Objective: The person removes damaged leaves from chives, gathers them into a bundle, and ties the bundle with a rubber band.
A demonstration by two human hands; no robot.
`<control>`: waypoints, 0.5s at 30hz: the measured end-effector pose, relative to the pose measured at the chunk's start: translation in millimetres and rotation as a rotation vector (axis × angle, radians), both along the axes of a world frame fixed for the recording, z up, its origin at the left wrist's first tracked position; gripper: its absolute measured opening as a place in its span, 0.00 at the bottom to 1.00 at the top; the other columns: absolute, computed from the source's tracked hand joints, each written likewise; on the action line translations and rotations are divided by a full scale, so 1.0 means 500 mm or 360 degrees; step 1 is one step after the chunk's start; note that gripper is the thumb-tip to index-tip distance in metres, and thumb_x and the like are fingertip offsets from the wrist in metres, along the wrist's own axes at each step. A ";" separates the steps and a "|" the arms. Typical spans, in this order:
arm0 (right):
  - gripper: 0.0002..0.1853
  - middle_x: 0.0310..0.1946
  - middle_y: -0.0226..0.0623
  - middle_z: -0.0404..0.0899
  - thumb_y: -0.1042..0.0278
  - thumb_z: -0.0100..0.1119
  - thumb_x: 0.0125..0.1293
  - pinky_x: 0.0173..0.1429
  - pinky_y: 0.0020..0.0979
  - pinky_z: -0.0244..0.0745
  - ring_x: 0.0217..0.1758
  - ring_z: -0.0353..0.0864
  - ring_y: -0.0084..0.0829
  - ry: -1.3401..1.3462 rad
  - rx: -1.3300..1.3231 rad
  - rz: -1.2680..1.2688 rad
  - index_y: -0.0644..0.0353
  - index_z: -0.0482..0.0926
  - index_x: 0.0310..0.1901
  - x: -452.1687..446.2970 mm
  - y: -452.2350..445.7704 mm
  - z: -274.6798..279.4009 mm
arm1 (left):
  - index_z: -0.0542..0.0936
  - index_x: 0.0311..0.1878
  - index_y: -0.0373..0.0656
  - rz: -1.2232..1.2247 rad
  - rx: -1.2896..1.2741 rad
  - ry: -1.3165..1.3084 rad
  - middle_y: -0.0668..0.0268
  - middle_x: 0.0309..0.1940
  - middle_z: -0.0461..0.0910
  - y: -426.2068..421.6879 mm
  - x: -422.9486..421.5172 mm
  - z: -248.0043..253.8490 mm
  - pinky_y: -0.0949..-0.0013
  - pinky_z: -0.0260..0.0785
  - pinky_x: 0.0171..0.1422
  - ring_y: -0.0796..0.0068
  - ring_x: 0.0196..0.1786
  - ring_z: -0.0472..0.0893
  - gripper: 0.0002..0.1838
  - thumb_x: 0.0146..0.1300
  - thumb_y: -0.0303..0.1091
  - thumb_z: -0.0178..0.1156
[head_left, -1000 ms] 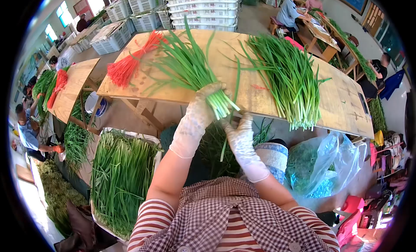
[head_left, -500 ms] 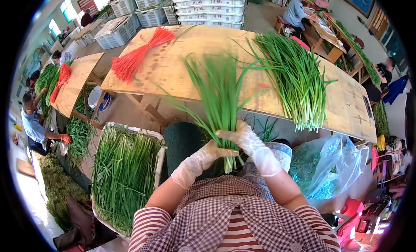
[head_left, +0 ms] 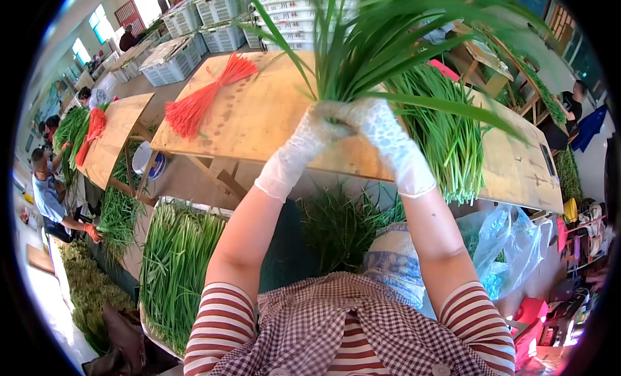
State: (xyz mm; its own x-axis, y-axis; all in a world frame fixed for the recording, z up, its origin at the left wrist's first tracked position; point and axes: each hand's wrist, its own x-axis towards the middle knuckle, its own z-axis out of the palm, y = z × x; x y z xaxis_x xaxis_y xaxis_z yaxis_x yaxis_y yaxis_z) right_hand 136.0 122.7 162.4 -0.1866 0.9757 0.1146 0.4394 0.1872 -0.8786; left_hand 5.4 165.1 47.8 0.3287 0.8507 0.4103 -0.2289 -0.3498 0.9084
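A bunch of Chinese chives [head_left: 362, 59] is raised over the table, its long leaves fanned out and blurred to the right. My left hand [head_left: 315, 129], in a thin clear glove, is closed around the lower part of the bunch. My right hand [head_left: 372, 119], gloved alike, grips it from the other side, touching the left. The cut ends are hidden behind the hands. Right of my hands, a pile of chives [head_left: 449, 133] lies on the wooden table [head_left: 272, 127]. A bundle of red ties [head_left: 210, 94] rests at the table's left.
A white crate of chives [head_left: 178, 266] stands at my lower left. Loose greens [head_left: 339, 224] lie below the table edge, and a clear plastic bag [head_left: 508, 240] sits at the right. Stacked crates [head_left: 171, 59] are behind. A co-worker [head_left: 52, 195] is at the far left.
Both my hands have moved up and away from my body with the chives, from in front of the table edge to over it. The leaves now swing to the right.
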 end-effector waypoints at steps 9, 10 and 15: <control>0.34 0.58 0.60 0.73 0.59 0.59 0.63 0.60 0.35 0.73 0.60 0.75 0.49 -0.0024 0.0646 -0.0212 0.69 0.62 0.67 0.105 -0.035 -0.100 | 0.75 0.50 0.33 -0.0040 -0.0993 -0.0754 0.56 0.41 0.80 -0.070 0.055 0.071 0.62 0.75 0.56 0.63 0.44 0.81 0.16 0.57 0.23 0.61; 0.32 0.56 0.61 0.73 0.62 0.57 0.64 0.59 0.36 0.74 0.58 0.76 0.50 -0.0213 0.0459 -0.0150 0.68 0.62 0.67 0.110 -0.074 -0.093 | 0.75 0.49 0.33 -0.0124 -0.1063 -0.0867 0.56 0.41 0.80 -0.069 0.057 0.057 0.61 0.75 0.56 0.62 0.45 0.81 0.16 0.56 0.22 0.61; 0.20 0.49 0.58 0.78 0.75 0.53 0.66 0.55 0.37 0.76 0.51 0.79 0.51 0.0060 0.0709 -0.0203 0.66 0.72 0.60 0.133 -0.137 -0.197 | 0.76 0.48 0.31 -0.0064 -0.1241 -0.1272 0.57 0.40 0.81 -0.140 0.121 0.047 0.61 0.75 0.55 0.62 0.47 0.81 0.14 0.58 0.20 0.58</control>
